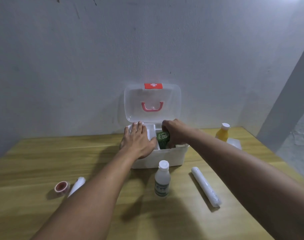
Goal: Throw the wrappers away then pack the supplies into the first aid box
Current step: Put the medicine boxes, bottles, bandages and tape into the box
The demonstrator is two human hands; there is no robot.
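Packing is under way: the right hand (173, 134), fingers closed around a green packet (163, 140), lowers it into the first aid box (165, 157) at twelve o'clock. The left hand (138, 140) lies flat and open on the box, holding nothing. Next, probably the white bottle (162, 179) at six o'clock of the box.

The worktop (44, 153) is showing matt wood grain; the first aid box (165, 158) is looking like smooth white plastic (lid (135, 94) glossy, translucent).

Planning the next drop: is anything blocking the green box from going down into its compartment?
Nothing visible does. The right hand holds the green box over the first aid box, lid open. The left hand rests on the left side, clear of that compartment.
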